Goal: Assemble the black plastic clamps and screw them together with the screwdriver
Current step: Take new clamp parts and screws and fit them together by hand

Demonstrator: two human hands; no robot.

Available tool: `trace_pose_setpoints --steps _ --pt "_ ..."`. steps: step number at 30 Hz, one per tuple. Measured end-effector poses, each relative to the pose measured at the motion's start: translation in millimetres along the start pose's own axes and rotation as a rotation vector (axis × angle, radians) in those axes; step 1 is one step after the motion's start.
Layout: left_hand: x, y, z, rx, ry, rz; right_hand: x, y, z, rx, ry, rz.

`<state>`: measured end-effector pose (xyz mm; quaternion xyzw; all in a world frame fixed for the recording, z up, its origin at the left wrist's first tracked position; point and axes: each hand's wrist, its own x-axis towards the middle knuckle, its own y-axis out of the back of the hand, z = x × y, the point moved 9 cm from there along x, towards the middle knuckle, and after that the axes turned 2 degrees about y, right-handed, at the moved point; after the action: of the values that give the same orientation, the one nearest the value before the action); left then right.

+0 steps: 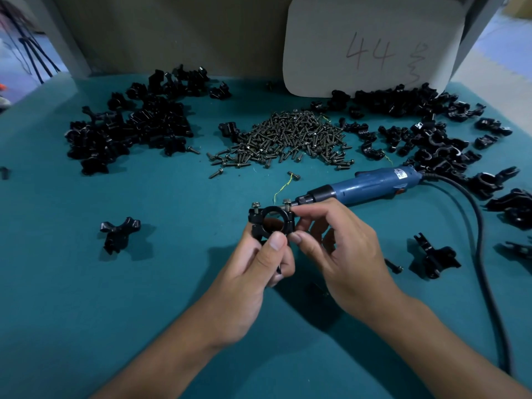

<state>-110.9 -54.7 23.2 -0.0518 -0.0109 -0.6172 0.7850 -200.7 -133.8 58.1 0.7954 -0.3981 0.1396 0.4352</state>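
My left hand (pixel 259 260) grips a black plastic clamp (pixel 271 223) from below, its ring facing me above the teal table. Two screws stick up from the clamp's top, one at the left (pixel 255 205) and one at the right (pixel 287 202). My right hand (pixel 339 240) pinches the clamp's right side at the right screw with thumb and forefinger. The blue electric screwdriver (pixel 371 184) lies on the table just behind my right hand, tip pointing left toward the clamp. A heap of dark screws (pixel 290 139) sits at the centre back.
Piles of black clamp halves lie at the back left (pixel 129 131) and back right (pixel 426 131). Single clamp pieces rest at the left (pixel 119 233) and right (pixel 434 256). The screwdriver's black cable (pixel 480 254) curves down the right side. A white card marked 44 (pixel 371 44) leans behind.
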Motion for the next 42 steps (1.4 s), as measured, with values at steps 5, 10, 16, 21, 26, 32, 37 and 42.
trace_pose_setpoints --steps 5,10,16,21,26,32,37,42 --pt "0.0 0.2 0.9 -0.026 -0.005 0.013 0.5 0.5 0.1 -0.005 0.006 0.008" --pt "4.4 7.1 -2.9 -0.079 0.031 0.08 1.3 0.8 1.0 -0.01 -0.002 0.006" --pt "6.2 22.9 -6.4 0.112 0.001 0.174 1.8 0.3 4.6 0.085 -0.119 -0.022" --pt "3.1 23.2 -10.3 0.304 0.023 0.168 3.4 -5.5 13.7 0.031 -0.155 -0.107" --pt "2.6 23.7 -12.3 0.483 0.052 0.184 1.6 -8.8 11.7 -0.122 -0.119 -0.188" --pt "2.2 23.6 -9.8 0.44 0.025 0.165 -0.2 -10.4 4.3 -0.202 -0.058 -0.258" --pt "8.1 26.9 -19.3 0.385 0.064 0.116 3.2 -7.1 -3.7 -0.32 0.11 -0.306" --pt "9.9 25.8 -24.8 0.336 0.081 0.059 5.4 -1.8 1.0 -0.29 0.083 -0.358"
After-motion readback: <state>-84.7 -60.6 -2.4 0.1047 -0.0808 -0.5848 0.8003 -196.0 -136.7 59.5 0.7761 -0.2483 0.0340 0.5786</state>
